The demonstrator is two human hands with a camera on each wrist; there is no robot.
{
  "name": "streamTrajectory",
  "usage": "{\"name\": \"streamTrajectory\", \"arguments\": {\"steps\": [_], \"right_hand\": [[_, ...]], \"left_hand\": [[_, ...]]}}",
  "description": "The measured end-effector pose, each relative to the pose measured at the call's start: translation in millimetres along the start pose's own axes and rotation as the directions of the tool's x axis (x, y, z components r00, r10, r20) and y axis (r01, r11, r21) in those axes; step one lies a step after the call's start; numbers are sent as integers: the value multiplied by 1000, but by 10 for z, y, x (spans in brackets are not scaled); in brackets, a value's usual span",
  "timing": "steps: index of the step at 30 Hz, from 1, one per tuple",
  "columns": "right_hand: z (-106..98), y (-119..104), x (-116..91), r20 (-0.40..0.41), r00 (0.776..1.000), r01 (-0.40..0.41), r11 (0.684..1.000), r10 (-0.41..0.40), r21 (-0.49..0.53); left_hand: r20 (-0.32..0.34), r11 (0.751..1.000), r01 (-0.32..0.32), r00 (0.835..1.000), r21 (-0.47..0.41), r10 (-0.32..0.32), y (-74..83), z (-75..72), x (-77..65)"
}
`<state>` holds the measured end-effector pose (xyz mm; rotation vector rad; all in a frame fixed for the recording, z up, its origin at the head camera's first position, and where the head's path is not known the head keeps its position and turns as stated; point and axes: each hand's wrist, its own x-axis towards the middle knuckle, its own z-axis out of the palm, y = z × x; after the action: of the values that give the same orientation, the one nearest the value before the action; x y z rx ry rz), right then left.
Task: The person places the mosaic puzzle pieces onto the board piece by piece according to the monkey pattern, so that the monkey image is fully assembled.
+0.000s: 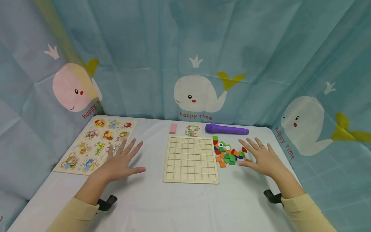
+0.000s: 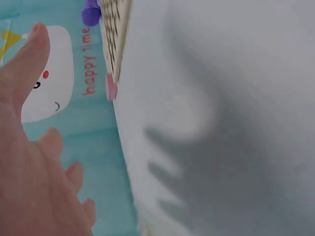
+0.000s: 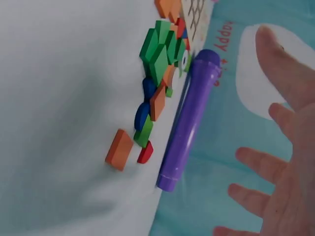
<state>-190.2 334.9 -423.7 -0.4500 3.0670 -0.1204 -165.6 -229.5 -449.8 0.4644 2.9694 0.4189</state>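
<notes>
My left hand [image 1: 118, 164] hovers with fingers spread, overlapping the lower right of a wooden insect puzzle board [image 1: 78, 149] in the head view; nothing is in it. On the other side my right hand [image 1: 262, 159] is also spread and holds nothing, just right of a loose pile of coloured tiles [image 1: 229, 158]. Orange, green, red and blue pieces show in that pile, some with white eye shapes. Between the hands lies a pale wooden grid board [image 1: 191, 159] with bare square cells. The right wrist view shows an orange tile [image 3: 119, 150] lying apart from the pile.
Behind the grid board are a pink block [image 1: 173, 128], a small pattern card [image 1: 192, 130] and a purple marker-like stick [image 1: 227, 129] with a rounded, thicker end. A blue whale-print curtain [image 1: 139, 64] encloses the white table [image 1: 185, 206] at the back and sides.
</notes>
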Motion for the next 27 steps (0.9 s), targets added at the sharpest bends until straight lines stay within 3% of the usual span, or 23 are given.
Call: {"name": "streamTrajectory", "arguments": {"steps": [5,12,20,24,27], "right_hand": [[60,28,142,28,999,-28,996,26,82],[230,74,283,116,991,-88,969,62,231],[430,140,385,106,992,-98,967,75,234],[483,149,403,101,991,-114,960,90,255],[497,149,400,92,992,-110,959,89,262]], "left_hand": [[21,985,-58,998,-161,62,71,170,253],[56,968,-111,990,-226,127,146,390,522],[92,931,-132,981,-341,173,258,523,793],[71,927,-146,981,-346,181,266,632,890],[65,944,-136,984,-301,163,290,697,924]]}}
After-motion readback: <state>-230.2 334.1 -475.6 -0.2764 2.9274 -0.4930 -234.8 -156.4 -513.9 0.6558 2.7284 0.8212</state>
